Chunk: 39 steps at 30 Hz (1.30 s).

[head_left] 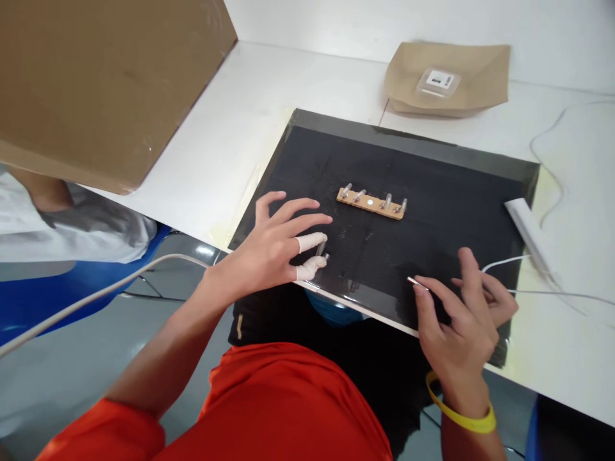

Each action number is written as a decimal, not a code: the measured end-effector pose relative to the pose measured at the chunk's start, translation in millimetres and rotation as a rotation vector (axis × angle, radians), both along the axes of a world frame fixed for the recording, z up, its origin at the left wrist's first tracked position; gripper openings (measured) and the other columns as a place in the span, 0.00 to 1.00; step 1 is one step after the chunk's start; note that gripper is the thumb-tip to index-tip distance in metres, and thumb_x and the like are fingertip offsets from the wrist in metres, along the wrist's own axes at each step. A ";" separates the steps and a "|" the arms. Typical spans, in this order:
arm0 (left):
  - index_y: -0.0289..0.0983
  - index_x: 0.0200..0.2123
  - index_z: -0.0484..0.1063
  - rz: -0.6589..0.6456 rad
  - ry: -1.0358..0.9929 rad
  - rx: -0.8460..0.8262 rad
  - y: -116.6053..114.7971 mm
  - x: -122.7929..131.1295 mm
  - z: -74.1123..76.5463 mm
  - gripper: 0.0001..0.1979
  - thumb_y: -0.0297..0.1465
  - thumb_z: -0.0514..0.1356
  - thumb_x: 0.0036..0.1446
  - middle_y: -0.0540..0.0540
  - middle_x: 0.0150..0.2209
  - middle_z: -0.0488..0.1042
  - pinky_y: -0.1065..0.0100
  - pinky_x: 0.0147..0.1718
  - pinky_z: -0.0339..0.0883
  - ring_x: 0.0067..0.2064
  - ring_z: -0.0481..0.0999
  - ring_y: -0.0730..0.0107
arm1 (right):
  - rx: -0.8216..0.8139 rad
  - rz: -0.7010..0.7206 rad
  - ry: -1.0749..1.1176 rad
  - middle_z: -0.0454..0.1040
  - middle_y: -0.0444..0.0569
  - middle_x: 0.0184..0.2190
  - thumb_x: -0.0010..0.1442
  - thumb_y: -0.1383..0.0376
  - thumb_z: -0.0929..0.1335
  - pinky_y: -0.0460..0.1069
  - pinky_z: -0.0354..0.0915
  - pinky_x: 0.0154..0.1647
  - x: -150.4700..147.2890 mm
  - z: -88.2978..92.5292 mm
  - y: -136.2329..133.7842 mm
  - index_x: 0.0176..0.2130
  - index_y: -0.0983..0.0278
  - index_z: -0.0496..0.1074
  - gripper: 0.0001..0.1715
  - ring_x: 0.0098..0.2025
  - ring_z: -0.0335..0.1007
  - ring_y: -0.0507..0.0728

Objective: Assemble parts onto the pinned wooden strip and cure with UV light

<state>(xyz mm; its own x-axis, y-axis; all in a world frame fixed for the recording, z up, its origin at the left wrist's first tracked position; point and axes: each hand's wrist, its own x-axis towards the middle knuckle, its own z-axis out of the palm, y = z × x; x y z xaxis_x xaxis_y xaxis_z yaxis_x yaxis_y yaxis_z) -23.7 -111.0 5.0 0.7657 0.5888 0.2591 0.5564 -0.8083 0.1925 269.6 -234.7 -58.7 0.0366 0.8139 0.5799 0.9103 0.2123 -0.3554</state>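
Observation:
My left hand (278, 246) rests at the near left edge of a black mat (432, 173). Its thumb and index finger wear white finger cots and pinch a small metal part (323, 250); the other fingers spread out. My right hand (461, 314) lies at the mat's near right edge, with a thin metal tool (417, 282) under its index finger. A small tan board with several upright metal pins (372, 202) lies on the mat beyond both hands, untouched.
A large cardboard box (96, 83) looms at the left. A brown paper bag with a small white packet (446, 80) sits at the back. A white bar (528, 237) and thin cables lie right. Another person in white sits far left.

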 end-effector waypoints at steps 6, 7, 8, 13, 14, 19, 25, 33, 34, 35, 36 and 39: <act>0.42 0.44 0.78 -0.021 0.041 0.010 -2.8 9.8 -8.7 0.05 0.34 0.66 0.66 0.45 0.61 0.79 0.38 0.67 0.53 0.67 0.73 0.47 | 0.000 -0.017 0.007 0.67 0.58 0.71 0.59 0.74 0.77 0.61 0.73 0.51 0.6 -1.9 0.0 0.44 0.63 0.81 0.13 0.61 0.70 0.69; 0.42 0.44 0.78 -0.020 0.049 0.010 -2.7 9.9 -9.7 0.05 0.35 0.66 0.66 0.45 0.61 0.79 0.38 0.66 0.54 0.67 0.73 0.47 | 0.001 -0.017 0.009 0.67 0.58 0.71 0.59 0.74 0.77 0.61 0.73 0.51 0.7 -2.1 -0.1 0.44 0.63 0.81 0.13 0.61 0.70 0.69; 0.42 0.44 0.78 -0.017 0.055 0.010 -2.7 9.7 -10.5 0.05 0.35 0.66 0.67 0.45 0.61 0.79 0.38 0.66 0.54 0.67 0.73 0.47 | 0.000 -0.015 0.011 0.67 0.58 0.71 0.59 0.74 0.76 0.61 0.74 0.51 0.8 -2.1 -0.2 0.45 0.63 0.81 0.13 0.61 0.70 0.69; 0.41 0.44 0.78 -0.013 0.070 0.010 -4.2 8.4 -12.6 0.06 0.36 0.65 0.67 0.45 0.61 0.79 0.38 0.66 0.54 0.67 0.72 0.47 | -0.006 -0.011 0.012 0.67 0.57 0.71 0.60 0.74 0.76 0.63 0.74 0.51 0.8 -1.8 -0.4 0.45 0.62 0.81 0.13 0.61 0.71 0.69; 0.41 0.45 0.78 -0.015 0.069 0.005 -4.5 8.3 -13.1 0.06 0.35 0.66 0.67 0.45 0.61 0.79 0.38 0.67 0.54 0.67 0.72 0.47 | -0.006 -0.014 0.012 0.67 0.58 0.71 0.60 0.73 0.76 0.63 0.74 0.51 0.7 -1.9 -0.4 0.45 0.62 0.81 0.13 0.61 0.71 0.69; 0.42 0.45 0.78 -0.013 0.050 -0.028 -5.1 7.6 -12.6 0.07 0.32 0.68 0.63 0.44 0.61 0.79 0.36 0.68 0.53 0.68 0.72 0.46 | 0.004 -0.009 0.009 0.68 0.60 0.70 0.59 0.74 0.77 0.62 0.74 0.51 0.7 -2.2 0.0 0.44 0.63 0.81 0.14 0.61 0.71 0.69; 0.41 0.44 0.78 -0.012 0.060 0.016 -6.2 8.3 -8.8 0.06 0.36 0.64 0.68 0.45 0.61 0.79 0.36 0.65 0.55 0.67 0.73 0.46 | 0.000 -0.012 0.005 0.68 0.60 0.70 0.58 0.74 0.77 0.62 0.74 0.51 0.8 -2.1 0.1 0.45 0.63 0.81 0.14 0.61 0.70 0.69; 0.40 0.43 0.78 -0.021 0.078 0.045 -5.3 9.7 -10.9 0.09 0.39 0.61 0.71 0.45 0.60 0.80 0.36 0.63 0.57 0.66 0.74 0.46 | 0.005 -0.005 0.007 0.67 0.60 0.71 0.58 0.75 0.77 0.62 0.75 0.50 0.4 -2.1 0.0 0.45 0.63 0.81 0.15 0.61 0.70 0.69; 0.40 0.43 0.78 -0.020 0.084 0.042 -5.2 9.6 -10.5 0.09 0.39 0.61 0.71 0.45 0.60 0.80 0.36 0.63 0.57 0.66 0.74 0.47 | 0.001 -0.005 0.007 0.67 0.60 0.71 0.58 0.75 0.77 0.62 0.75 0.50 0.5 -2.1 0.0 0.45 0.63 0.81 0.15 0.61 0.70 0.69; 0.41 0.43 0.77 -0.019 0.087 0.038 -5.1 9.5 -10.0 0.09 0.39 0.61 0.71 0.45 0.60 0.80 0.36 0.63 0.57 0.66 0.74 0.47 | -0.003 -0.006 0.007 0.67 0.60 0.71 0.58 0.74 0.77 0.62 0.74 0.50 0.5 -2.1 -0.1 0.45 0.63 0.81 0.14 0.61 0.70 0.69; 0.41 0.43 0.77 -0.019 0.089 0.032 -5.0 9.4 -9.5 0.08 0.38 0.62 0.70 0.45 0.60 0.80 0.36 0.64 0.57 0.66 0.73 0.47 | -0.004 -0.008 0.007 0.67 0.60 0.71 0.58 0.74 0.77 0.62 0.74 0.51 0.6 -2.1 -0.1 0.45 0.63 0.81 0.14 0.61 0.70 0.69; 0.41 0.43 0.78 -0.019 0.092 0.014 -5.1 9.1 -8.7 0.06 0.37 0.64 0.68 0.44 0.61 0.79 0.37 0.65 0.56 0.67 0.73 0.46 | -0.006 -0.010 0.004 0.68 0.60 0.70 0.59 0.74 0.77 0.62 0.73 0.51 0.8 -2.2 0.0 0.45 0.63 0.81 0.14 0.60 0.71 0.69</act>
<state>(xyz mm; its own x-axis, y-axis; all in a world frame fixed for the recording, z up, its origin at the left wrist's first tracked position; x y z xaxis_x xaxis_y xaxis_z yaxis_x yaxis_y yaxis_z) -14.5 -116.2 -3.7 0.7975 0.5707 0.1955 0.5557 -0.8211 0.1304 270.4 -234.8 -60.9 0.0470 0.8168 0.5750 0.9108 0.2013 -0.3604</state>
